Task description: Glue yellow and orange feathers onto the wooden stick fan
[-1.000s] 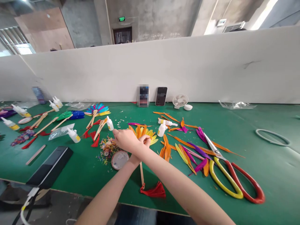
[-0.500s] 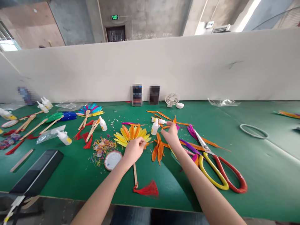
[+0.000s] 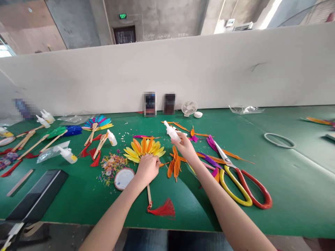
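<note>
My left hand is closed over the lower middle of a feather fan with yellow and orange feathers; a small orange feather pokes out beside its fingertips. The fan's wooden stick, with a red tassel, runs below the hand. In my right hand is a white glue bottle, lifted and tilted with its nozzle up and to the left. Another white bottle lies behind it, partly hidden. Loose orange feathers rest between my hands.
Large scissors with yellow and red handles lie right of my right forearm among feathers. A round lid and colourful bits sit left of the fan. Finished-looking fans, bottles and a black box are further left.
My right hand has taken hold of the standing glue bottle and raised it, tilting it leftward. My left hand stays on the fan. The view has shifted slightly.
</note>
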